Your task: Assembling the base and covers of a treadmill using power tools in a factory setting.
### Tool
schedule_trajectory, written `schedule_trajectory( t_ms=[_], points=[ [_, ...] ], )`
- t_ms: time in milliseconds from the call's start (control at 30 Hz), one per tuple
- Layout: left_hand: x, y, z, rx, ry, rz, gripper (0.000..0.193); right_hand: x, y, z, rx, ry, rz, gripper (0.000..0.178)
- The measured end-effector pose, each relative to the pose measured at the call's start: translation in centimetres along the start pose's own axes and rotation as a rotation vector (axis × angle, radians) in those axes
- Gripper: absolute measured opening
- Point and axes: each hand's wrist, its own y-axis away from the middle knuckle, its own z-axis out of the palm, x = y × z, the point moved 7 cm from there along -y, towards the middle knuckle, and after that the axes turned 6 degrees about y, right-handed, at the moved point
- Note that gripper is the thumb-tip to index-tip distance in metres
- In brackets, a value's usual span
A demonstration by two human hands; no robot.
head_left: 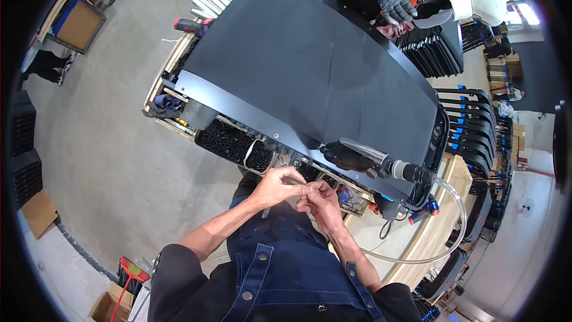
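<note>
My left hand [279, 189] and my right hand [323, 207] meet in front of my dark blue apron [286, 262]. The fingertips of both are pinched together around something small, which they hide. Just beyond them runs the near metal rail [238, 105] of a long machine deck with a smooth black surface [286, 53]. Beneath that rail, a bin of black screws [223, 137] sits to the left of my hands. A black and silver air-powered driver [357, 158] rests on the deck's near right part, its clear hose [462, 226] curving down to the right.
Across the deck, a person's grey-gloved hand [393, 3] is near an orange tool. A red and black screwdriver [190, 25] lies at the far left corner. Black frames [473, 119] stand in a row on the right, above a wooden pallet [453, 173]. A red dustpan [134, 268] is at lower left.
</note>
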Motion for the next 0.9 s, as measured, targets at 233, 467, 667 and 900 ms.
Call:
schedule_trajectory(
  t_ms=[233,467,667,900],
  points=[
    [-11.8,-6.3,-1.3,-0.015,0.578,-0.453,0.015,-11.4,3.3,-1.9,0.351,0.481,-0.491,0.058],
    [-10.9,-11.4,2.8,-0.300,1.108,-0.484,0.017,-17.9,-2.8,1.5,-0.254,0.322,-0.651,0.111],
    [-9.7,-11.2,1.3,-0.257,1.059,-0.422,0.017,-18.4,-2.8,3.5,-0.282,0.563,-0.643,0.105],
    [-11.3,-11.7,0.7,-0.239,1.020,-0.347,0.025,-17.7,-3.9,3.2,-0.209,0.370,-0.884,0.068]
  ],
)
